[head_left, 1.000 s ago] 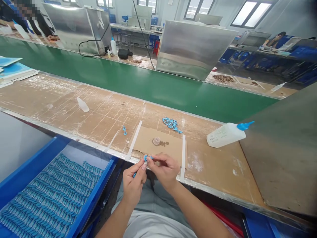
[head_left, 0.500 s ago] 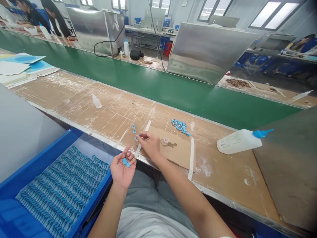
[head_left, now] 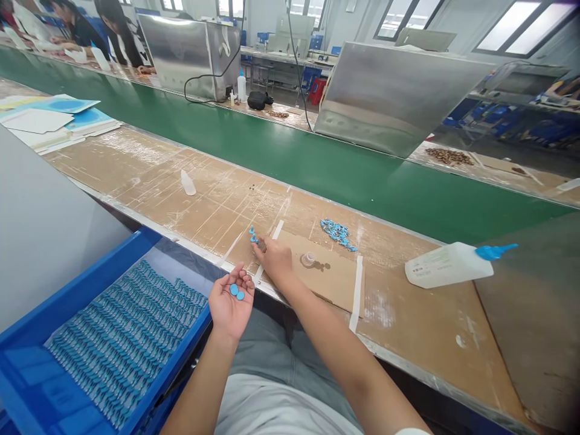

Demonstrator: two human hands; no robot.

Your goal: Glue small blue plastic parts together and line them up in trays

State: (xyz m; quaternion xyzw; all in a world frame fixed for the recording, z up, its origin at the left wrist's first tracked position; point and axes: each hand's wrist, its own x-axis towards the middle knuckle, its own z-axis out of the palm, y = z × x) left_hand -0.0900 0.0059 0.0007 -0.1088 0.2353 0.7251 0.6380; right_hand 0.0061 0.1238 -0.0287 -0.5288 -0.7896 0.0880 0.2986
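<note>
My left hand (head_left: 232,302) is palm up with its fingers curled, cradling two small round blue discs (head_left: 237,292). Over the bench, my right hand (head_left: 275,258) reaches left with thumb and fingertips pinched at a small blue piece; the fingers partly cover it. Just beyond those fingertips stand a couple more small blue pieces (head_left: 252,232). Right of the hand lies a cardboard sheet (head_left: 338,287) with white tape strips, bearing a small clear cup (head_left: 308,259) and several dark wet-looking spots. Behind the sheet is a heap of blue pieces (head_left: 338,232).
A blue crate (head_left: 149,238) at lower left holds rows of blue pieces. A large white bottle (head_left: 446,266) with a blue nozzle lies at right; a small white bottle (head_left: 188,183) stands left. Beyond runs a green belt (head_left: 272,142), with metal boxes (head_left: 385,96) and people behind.
The whole view has shifted slightly right and tilted. My right hand has moved from one blue piece toward the others on the bench. The two discs remain in my left palm.
</note>
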